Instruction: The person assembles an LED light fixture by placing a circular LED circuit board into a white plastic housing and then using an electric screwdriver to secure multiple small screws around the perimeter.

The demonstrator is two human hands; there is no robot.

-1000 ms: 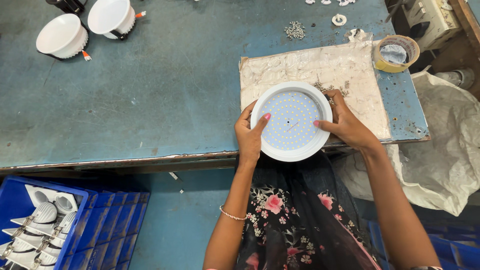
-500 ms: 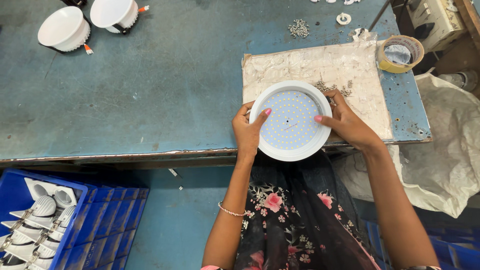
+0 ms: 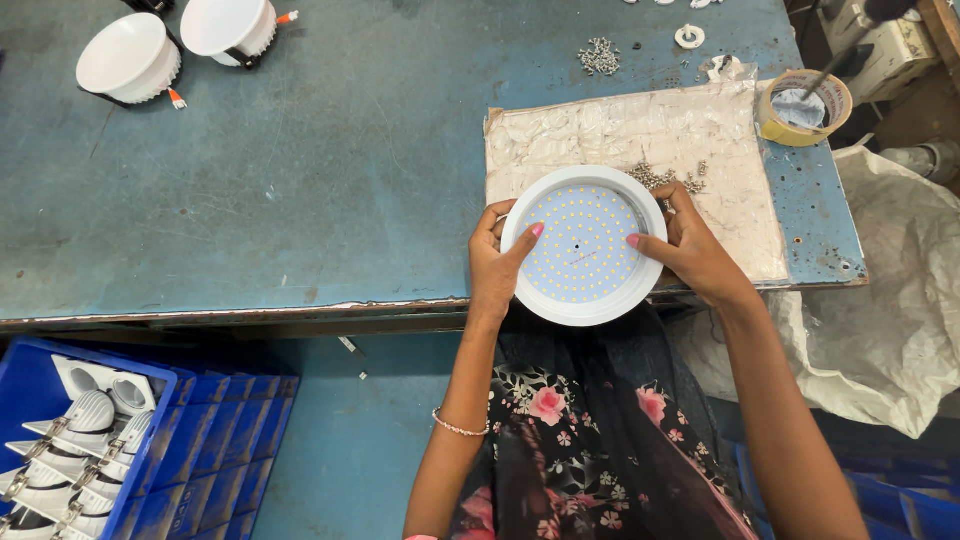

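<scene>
Hiding part of the light's (image 3: 583,245) rim are both hands; its back is not visible, and its lower edge is overhanging the desk (image 3: 300,180) front. The left hand (image 3: 497,262) is gripping the left rim, thumb lying on the dotted LED face. The right hand (image 3: 688,250) is gripping the right rim, thumb tip also on the face. The light is sitting face-up at the near edge of a crinkled plastic-wrapped board (image 3: 640,140), partly on it.

A small heap of screws (image 3: 660,177) is lying on the board just beyond the light, touching the right fingers or nearly so; cannot tell which. A second screw pile (image 3: 598,56) is lying farther back on the bare desk. A tape roll (image 3: 799,107) is sitting at the right edge, with a dark rod leaning into it, its top cut off. Two white housings (image 3: 130,58) are standing at the far left, well apart from the hands.

The desk is showing worn, scuffed blue paint. Below left, a blue crate (image 3: 150,440) is holding more white fittings, cut off by the frame. A pale sack (image 3: 890,300) is slumping at the right.
</scene>
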